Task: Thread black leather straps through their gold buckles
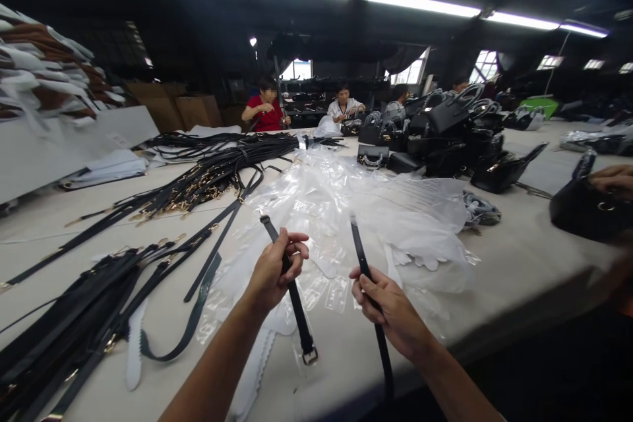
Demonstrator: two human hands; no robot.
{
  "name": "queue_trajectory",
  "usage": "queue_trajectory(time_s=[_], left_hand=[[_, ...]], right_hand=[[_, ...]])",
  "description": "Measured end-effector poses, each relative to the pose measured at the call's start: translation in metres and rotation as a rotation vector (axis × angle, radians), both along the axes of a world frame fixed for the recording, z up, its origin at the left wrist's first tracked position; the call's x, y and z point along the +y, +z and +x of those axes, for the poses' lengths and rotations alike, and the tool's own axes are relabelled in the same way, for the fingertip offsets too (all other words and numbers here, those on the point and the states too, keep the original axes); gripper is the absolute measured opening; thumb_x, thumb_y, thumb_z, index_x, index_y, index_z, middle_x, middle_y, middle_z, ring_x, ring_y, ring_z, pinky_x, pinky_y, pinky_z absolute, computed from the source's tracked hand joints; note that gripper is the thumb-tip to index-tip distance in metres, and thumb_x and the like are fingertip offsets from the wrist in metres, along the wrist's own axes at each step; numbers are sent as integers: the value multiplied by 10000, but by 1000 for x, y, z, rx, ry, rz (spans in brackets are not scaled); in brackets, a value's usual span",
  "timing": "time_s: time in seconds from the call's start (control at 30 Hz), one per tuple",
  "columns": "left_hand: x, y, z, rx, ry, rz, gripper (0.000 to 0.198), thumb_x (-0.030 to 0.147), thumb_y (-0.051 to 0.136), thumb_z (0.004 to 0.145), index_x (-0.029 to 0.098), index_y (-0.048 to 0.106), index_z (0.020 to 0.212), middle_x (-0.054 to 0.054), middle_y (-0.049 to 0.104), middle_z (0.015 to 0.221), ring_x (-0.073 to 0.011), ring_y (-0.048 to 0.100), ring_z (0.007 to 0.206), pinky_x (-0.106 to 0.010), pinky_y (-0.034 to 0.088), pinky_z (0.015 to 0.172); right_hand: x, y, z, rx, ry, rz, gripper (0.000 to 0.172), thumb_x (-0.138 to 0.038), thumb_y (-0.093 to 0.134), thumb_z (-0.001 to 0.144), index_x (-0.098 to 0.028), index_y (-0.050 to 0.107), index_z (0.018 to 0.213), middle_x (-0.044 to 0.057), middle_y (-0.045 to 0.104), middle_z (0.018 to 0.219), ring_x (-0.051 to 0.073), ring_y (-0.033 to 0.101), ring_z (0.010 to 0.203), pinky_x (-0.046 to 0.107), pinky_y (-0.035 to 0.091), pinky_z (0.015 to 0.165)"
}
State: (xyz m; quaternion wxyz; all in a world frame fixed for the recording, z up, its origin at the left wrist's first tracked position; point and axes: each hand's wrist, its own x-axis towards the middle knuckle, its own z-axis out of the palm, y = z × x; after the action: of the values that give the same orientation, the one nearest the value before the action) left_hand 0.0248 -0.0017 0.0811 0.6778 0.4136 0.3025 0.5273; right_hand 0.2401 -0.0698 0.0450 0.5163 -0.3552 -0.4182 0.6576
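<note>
"Gripping in both hands, head view. How do they stand?"

"Left hand (281, 265): curled round the buckled strap (297, 306), black, slanting; buckle at the lower end, near the person. Right hand (384, 302): closed on the punched strap (359, 245), also black, pinched between thumb and fingers, tip up. The two straps are apart."

"Position of both?"

"Over the near part of the pale table (524, 264), in front of a spread of clear plastic bags (321, 181)."

"To the left?"

"Two heaps of dark straps with gold-coloured hardware: the far bundle (222, 168), beyond the left hand, and the near bundle (74, 313), by the table's near left. A white strip (134, 349), scalloped along one edge, lies beside the near bundle."

"Right side?"

"Black handbags (442, 122), piled past the plastic. At the right edge, a co-worker's hand (616, 179) on a single black bag (576, 211)."

"Anyone across the table?"

"A person in red (267, 117), hands raised; beside them, a person in a white top (345, 107), behind handbags."
</note>
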Motion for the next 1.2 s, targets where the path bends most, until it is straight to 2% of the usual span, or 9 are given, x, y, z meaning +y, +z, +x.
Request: queue_trajectory(time_s=[0.1,0.27,0.47,0.57,0.63,0.77,0.87,1.03,1.2], left_hand=[[12,-13,-14,-72,42,-47,491,568,503,901,91,613,947,-4,581,630,7,288,298,-141,134,315],[17,-32,-43,-83,87,-62,599,663,390,898,103,599,939,-3,557,579,-21,292,289,-157,117,304],[12,-48,-48,187,112,68,539,583,318,956,114,573,1026,-13,573,573,-45,344,330,-171,163,344],[5,-45,-45,321,61,114,448,508,325,981,132,530,1112,6,571,594,-46,360,341,-174,221,366],[1,-41,-43,398,-38,96,428,491,320,987,141,519,1129,12,567,587,-47,352,331,-174,224,354],[-6,-36,-40,462,-368,30,461,528,304,978,143,548,1051,20,541,539,-48,333,306,-165,210,321],[-8,-39,-36,411,-504,-46,434,516,297,982,160,530,1067,25,545,537,-50,313,294,-161,202,304],[-5,-48,-30,321,-410,-89,335,463,402,973,156,531,1004,-8,591,615,-46,386,337,-139,222,304],[-3,-48,-30,189,-243,-122,293,431,458,959,150,540,940,-9,604,610,-33,374,305,-119,225,283]], right_hand=[[28,5,-24,-118,64,23,305,-455,550,911,-157,543,973,-41,474,642,17,199,407,208,80,404],[83,8,-70,-285,54,309,312,-469,539,921,-163,591,958,-49,425,545,62,319,471,202,224,439],[112,-31,-118,-144,141,151,421,-539,530,900,-158,588,1070,-26,523,621,27,249,395,199,127,381],[110,-46,-119,-161,226,37,474,-567,518,895,-148,603,1100,-39,495,567,31,268,370,193,128,360],[108,-47,-114,-100,235,-4,465,-556,511,905,-151,615,1109,-8,568,662,14,267,366,192,133,359],[107,-32,-100,110,227,-50,415,-518,511,920,-157,630,1088,84,669,985,-15,258,363,193,167,338],[106,-20,-91,196,247,-47,373,-479,584,890,-180,616,1110,75,685,1012,-5,235,353,197,186,301],[104,-14,-82,168,250,-27,305,-381,674,847,-180,629,1072,48,709,900,-14,237,367,182,137,339],[102,-12,-82,148,287,-62,284,-323,674,844,-184,633,1089,100,707,1062,-35,236,362,189,158,359]])
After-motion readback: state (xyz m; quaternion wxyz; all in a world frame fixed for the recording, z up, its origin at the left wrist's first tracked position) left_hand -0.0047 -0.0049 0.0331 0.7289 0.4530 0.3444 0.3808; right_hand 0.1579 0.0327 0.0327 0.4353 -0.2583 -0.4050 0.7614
